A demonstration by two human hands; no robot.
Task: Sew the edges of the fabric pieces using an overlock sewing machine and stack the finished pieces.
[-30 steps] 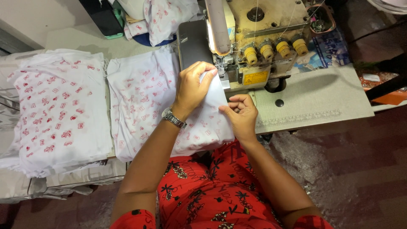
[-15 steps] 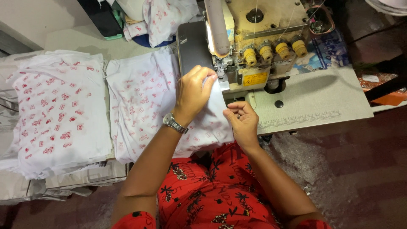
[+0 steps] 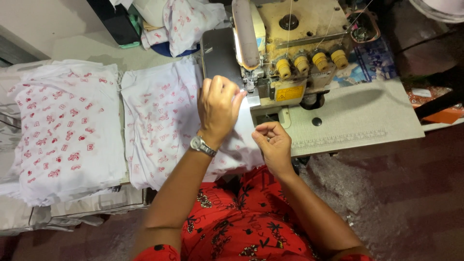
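Note:
My left hand, with a wristwatch on the wrist, presses a white piece of fabric with a red print against the needle area of an overlock sewing machine. Its fingers curl over the cloth edge right beside the presser foot. My right hand pinches the near edge of the same fabric, just in front of the machine's base. The fabric lies spread over the table to the left of the machine and hangs toward my lap.
A stack of similar printed white pieces lies at the left. More printed cloth is heaped behind the machine. Several yellow tension knobs face me. The light sewing table extends right.
My left hand has slid forward with the fabric up to the presser foot. My right hand has drawn back toward me along the cloth edge.

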